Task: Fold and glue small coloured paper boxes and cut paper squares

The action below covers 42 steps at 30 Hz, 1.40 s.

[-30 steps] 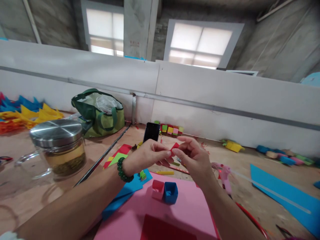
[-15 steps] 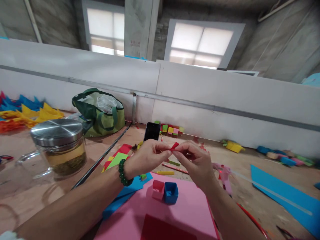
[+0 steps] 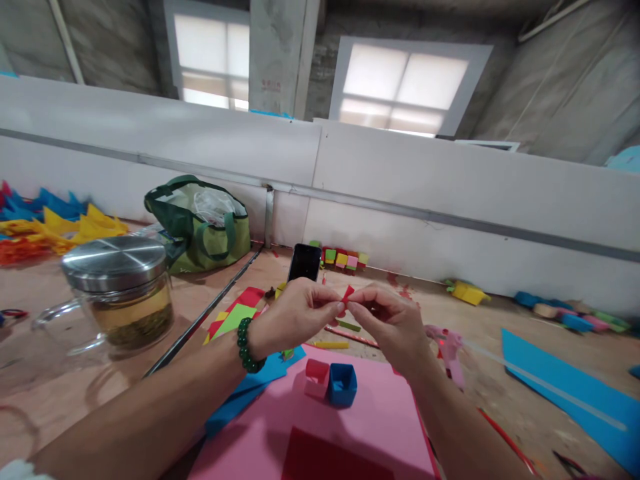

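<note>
Between the fingertips of both hands is a small folded red piece point(image 3: 348, 293), which looks like paper or thin foam. My left hand point(image 3: 306, 308), with a green bead bracelet at the wrist, pinches it from the left. From the right, my right hand point(image 3: 387, 320) pinches the same piece; part of it is hidden by the fingers. Below the hands a pink open box point(image 3: 317, 379) and a blue open box point(image 3: 343, 385) stand side by side on a pink sheet point(image 3: 370, 427). A dark red sheet point(image 3: 325, 457) lies on its near part.
A pink glue gun point(image 3: 451, 353) lies right of my right hand, near a blue sheet point(image 3: 565, 383). To the left stand a glass tea mug point(image 3: 130, 307) and a green bag point(image 3: 225, 237). A phone point(image 3: 305, 262) and small coloured boxes point(image 3: 343, 259) are behind the hands.
The red piece has tilted more upright between the fingertips. Both hands have barely moved; the things on the table stay where they were.
</note>
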Each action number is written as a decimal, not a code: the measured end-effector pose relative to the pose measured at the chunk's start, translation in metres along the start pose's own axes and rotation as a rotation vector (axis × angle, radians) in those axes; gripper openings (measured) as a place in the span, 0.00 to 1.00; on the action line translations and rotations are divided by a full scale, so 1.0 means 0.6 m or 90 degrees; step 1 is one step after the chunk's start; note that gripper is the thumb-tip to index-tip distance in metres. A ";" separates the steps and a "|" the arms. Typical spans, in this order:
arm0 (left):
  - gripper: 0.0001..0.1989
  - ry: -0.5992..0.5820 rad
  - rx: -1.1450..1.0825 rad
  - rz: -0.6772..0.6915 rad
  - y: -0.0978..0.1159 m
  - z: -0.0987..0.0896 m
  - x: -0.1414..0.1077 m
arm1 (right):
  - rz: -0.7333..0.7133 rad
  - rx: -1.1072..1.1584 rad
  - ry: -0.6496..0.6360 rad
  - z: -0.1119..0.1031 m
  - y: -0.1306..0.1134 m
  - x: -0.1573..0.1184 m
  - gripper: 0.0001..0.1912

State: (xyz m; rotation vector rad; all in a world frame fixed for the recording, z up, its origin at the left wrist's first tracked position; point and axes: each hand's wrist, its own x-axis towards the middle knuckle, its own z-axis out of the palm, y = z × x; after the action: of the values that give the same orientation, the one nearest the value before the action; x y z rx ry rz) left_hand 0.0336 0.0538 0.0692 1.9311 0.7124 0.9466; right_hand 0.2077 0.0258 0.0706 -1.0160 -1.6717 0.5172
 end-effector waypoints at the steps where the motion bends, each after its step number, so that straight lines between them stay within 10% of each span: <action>1: 0.13 0.001 0.001 0.001 0.000 0.000 0.000 | -0.002 0.002 0.001 0.000 -0.001 0.000 0.03; 19: 0.12 0.000 -0.072 -0.027 -0.001 0.000 -0.001 | -0.497 -0.381 -0.024 -0.015 0.006 -0.009 0.11; 30: 0.14 -0.023 -0.134 -0.033 -0.002 -0.006 0.003 | -0.549 -0.517 -0.062 -0.023 0.020 -0.009 0.11; 34: 0.16 -0.017 -0.162 -0.033 -0.008 -0.008 0.007 | -0.469 -0.349 -0.072 -0.017 0.012 -0.009 0.12; 42: 0.14 0.045 0.073 0.081 0.009 -0.002 0.000 | 0.062 0.088 -0.033 -0.001 0.000 -0.001 0.10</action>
State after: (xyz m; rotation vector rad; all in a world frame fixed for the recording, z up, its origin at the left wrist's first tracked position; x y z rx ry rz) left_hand 0.0333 0.0520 0.0747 2.0723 0.7054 1.0776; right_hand 0.2081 0.0253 0.0705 -0.9925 -1.6135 0.7191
